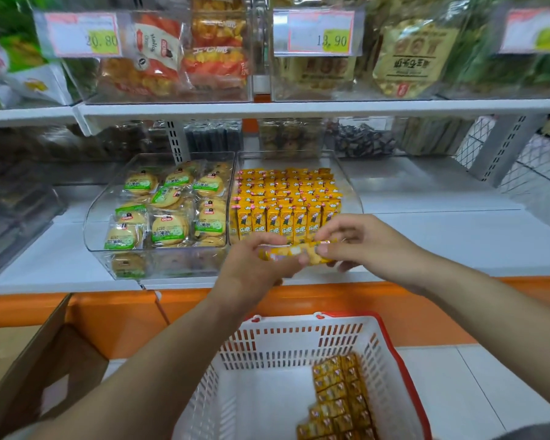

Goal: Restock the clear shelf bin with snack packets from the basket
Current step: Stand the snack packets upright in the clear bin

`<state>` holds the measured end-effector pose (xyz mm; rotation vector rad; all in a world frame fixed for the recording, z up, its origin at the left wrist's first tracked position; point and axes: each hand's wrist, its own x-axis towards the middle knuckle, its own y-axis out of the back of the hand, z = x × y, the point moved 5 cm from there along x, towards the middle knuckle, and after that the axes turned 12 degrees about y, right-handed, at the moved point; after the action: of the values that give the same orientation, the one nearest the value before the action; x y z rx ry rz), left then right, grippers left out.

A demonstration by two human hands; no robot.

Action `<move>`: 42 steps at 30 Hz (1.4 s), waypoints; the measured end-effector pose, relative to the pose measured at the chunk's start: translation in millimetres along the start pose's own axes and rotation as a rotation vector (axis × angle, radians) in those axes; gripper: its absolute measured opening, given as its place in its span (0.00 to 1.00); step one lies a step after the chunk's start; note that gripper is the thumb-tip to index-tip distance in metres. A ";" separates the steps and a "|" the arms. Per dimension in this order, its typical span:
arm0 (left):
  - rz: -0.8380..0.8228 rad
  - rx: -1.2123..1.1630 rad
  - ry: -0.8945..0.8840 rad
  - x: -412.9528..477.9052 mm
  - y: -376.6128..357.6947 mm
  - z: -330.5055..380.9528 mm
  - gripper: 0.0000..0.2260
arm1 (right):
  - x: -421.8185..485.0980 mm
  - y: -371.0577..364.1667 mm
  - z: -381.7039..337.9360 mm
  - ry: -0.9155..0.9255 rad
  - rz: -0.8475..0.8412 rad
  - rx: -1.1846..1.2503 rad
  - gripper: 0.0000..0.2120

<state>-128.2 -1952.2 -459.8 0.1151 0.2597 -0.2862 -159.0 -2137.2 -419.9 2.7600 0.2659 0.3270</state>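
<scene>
1. Nearest, a white basket (286, 341) with a red rim sat low in the middle, in front of the shelving. A block of yellow snack packets (340, 398) lay against its right wall.
2. Left of the basket stood an open cardboard box (45, 369), one flap raised.
3. Beyond the basket's far rim ran the orange front edge (108, 309) of the lower shelf, and both hands met just above it.
4. The left hand (254, 265) gripped the left end of a held row (294, 250) of the same yellow packets, with its fingers curled over the top.
5. The right hand (369, 246) pinched the right end between thumb and fingers, so each hand was clamped on that one row (blur hid how many packets it contained).
6. The held row lay level, just in front of the near wall of the clear shelf bin (351, 198). I could not tell whether it touched the wall.
7. That bin stood on the white lower shelf (458, 242), right of centre. It was packed with stocked packets (286, 198) standing upright in tight rows from near to far.
8. Directly beside it on the left stood a second clear bin (91, 223), loosely filled with round biscuits (169, 211) in green-labelled wrappers.
9. Farthest and highest, an upper shelf (299, 108) carried more clear bins of bagged snacks. The left price tag (81, 34) read 20.80 and the middle price tag (319, 31) ended in .90 (its leading digits were blurred).
</scene>
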 end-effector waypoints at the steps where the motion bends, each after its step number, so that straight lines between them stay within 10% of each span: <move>1: 0.027 -0.030 -0.003 -0.7 3.1 1.0 0.23 | -1.9 2.9 1.4 -0.013 -0.007 -0.012 0.07; 9: 0.018 -0.088 -0.017 -7.9 -9.1 -1.6 0.19 | -14.3 -12.3 3.2 -0.001 -0.100 -0.114 0.02; 16: -0.059 0.057 -0.127 -11.6 -16.8 5.3 0.14 | -12.5 -6.8 -4.4 0.058 -0.005 -0.041 0.18; 25: 0.140 0.608 -0.339 107.6 -53.7 49.2 0.07 | 14.8 96.4 23.4 0.164 0.451 -0.327 0.12; 32: 0.175 1.289 -0.505 170.1 -87.3 60.8 0.28 | 62.4 105.9 24.3 0.165 0.276 -0.735 0.11; 42: 0.158 1.079 -0.598 196.1 -73.8 36.3 0.21 | 110.4 93.3 35.9 0.064 0.087 -1.091 0.17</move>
<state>40.4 -2079.7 -483.3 1.0908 -0.5242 -0.2647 -31.0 -2210.0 -397.8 1.6861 -0.0336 0.4189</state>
